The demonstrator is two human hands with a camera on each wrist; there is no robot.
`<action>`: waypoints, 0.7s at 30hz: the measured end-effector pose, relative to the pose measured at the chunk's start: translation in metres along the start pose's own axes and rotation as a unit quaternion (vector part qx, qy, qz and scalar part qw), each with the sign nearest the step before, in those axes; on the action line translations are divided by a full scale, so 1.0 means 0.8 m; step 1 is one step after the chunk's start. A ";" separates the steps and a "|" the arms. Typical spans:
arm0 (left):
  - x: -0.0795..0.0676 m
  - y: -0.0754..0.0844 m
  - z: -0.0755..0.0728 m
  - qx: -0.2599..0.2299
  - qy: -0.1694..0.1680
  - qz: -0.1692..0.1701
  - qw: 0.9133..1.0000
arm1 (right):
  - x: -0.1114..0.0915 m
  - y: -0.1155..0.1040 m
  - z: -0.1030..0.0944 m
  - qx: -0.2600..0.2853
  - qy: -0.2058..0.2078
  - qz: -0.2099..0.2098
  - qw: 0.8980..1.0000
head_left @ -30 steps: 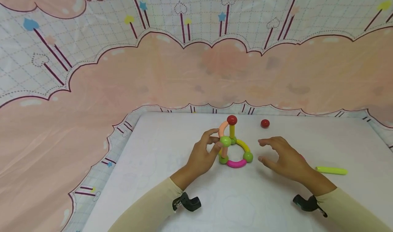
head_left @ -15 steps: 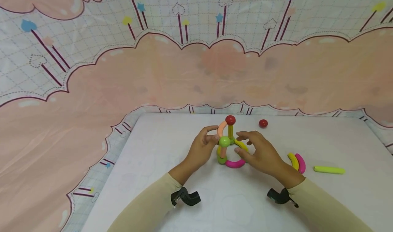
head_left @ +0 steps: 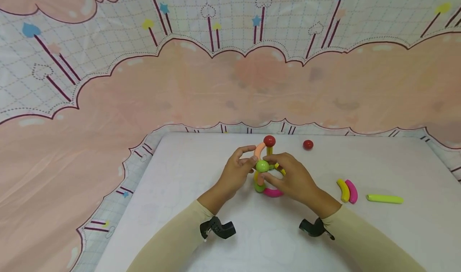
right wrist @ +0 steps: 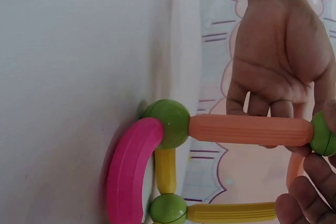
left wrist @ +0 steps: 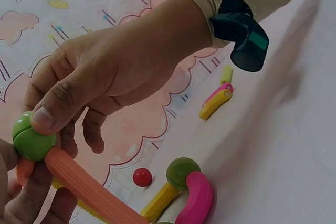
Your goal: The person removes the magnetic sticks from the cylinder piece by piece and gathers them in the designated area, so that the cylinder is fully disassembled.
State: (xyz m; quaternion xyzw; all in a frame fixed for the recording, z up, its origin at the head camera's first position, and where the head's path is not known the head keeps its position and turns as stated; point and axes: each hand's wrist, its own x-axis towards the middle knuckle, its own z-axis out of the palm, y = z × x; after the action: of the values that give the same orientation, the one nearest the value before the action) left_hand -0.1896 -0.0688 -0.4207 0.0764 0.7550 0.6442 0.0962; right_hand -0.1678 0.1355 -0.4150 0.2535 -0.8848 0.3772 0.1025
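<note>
A small frame of balls and sticks, from a ball-and-stick building toy, stands on the white table (head_left: 223, 240). Its upper green ball (head_left: 262, 166) sits on an upright orange stick (right wrist: 249, 129). From the left, my left hand (head_left: 234, 174) holds this ball, its index finger up by the curved orange stick (head_left: 259, 149). My right hand (head_left: 295, 178) pinches the same ball from the right; its thumb (left wrist: 44, 119) presses the ball in the left wrist view. A red ball (head_left: 269, 141) tops a yellow upright. The base has a curved pink stick (head_left: 272, 193); my right hand partly covers it.
A loose red ball (head_left: 307, 145) lies behind the frame. To the right are a curved yellow stick (head_left: 343, 191), a curved pink stick (head_left: 351, 191) and a straight lime stick (head_left: 384, 199). A patterned cloth (head_left: 234, 84) hangs behind.
My right hand has moved left, from beside the frame onto the upper green ball, uncovering the loose yellow and pink sticks. My left hand has stayed at the ball.
</note>
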 end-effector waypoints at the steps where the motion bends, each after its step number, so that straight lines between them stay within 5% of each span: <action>1: 0.000 0.000 0.000 -0.004 0.000 0.001 1.000 | 0.000 0.000 0.000 0.001 0.004 -0.005 1.000; 9: 0.002 0.002 0.000 -0.012 0.004 0.000 1.000 | 0.001 0.001 0.005 0.000 0.030 -0.037 0.999; 21: 0.010 -0.007 -0.006 -0.001 0.004 0.023 1.000 | 0.002 0.000 0.001 -0.010 0.009 -0.025 1.000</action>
State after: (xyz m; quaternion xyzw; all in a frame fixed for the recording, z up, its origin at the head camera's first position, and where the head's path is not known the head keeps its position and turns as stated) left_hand -0.1985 -0.0723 -0.4259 0.0912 0.7529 0.6471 0.0785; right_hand -0.1691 0.1345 -0.4149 0.2710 -0.8811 0.3677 0.1228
